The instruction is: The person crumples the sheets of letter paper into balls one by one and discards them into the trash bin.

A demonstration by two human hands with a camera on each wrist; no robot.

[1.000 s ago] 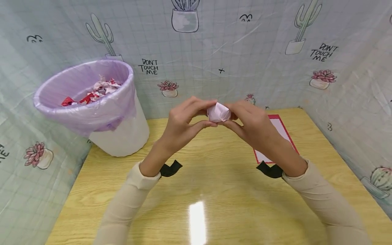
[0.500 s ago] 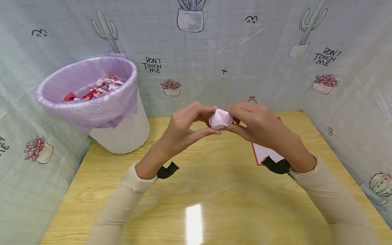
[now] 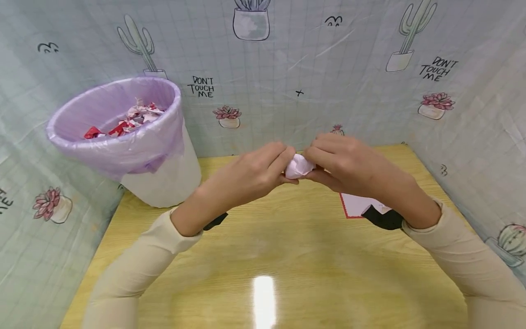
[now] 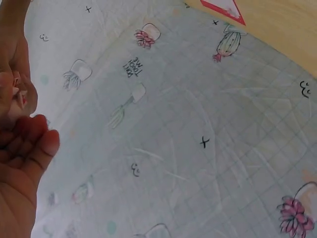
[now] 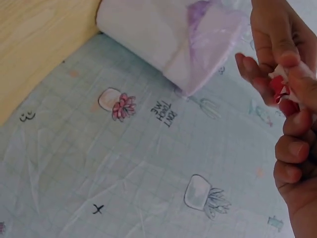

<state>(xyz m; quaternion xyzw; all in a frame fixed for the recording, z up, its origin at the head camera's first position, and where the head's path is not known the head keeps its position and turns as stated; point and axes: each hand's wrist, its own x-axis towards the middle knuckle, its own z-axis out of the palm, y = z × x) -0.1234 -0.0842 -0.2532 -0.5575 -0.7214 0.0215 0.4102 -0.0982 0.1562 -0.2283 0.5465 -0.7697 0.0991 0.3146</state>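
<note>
A crumpled paper ball, pale pinkish white, is held up over the table between both hands. My left hand pinches its left side, thumb below and fingers above. From the other side my right hand grips it with thumb and curled fingers. Red patches of the crumpled paper show between the fingers in the right wrist view. In the left wrist view only a bit of the paper peeks out at the left edge; fingers cover much of it.
A white bin with a purple liner bag stands at the back left, red and white paper scraps inside. A red-bordered pale sheet lies on the wooden table, partly behind the right forearm. A patterned curtain surrounds the table.
The left hand has turned over, its back now facing up and its fingers closer round the paper ball. Both hands have come slightly lower, and the ball looks more tightly squeezed.
</note>
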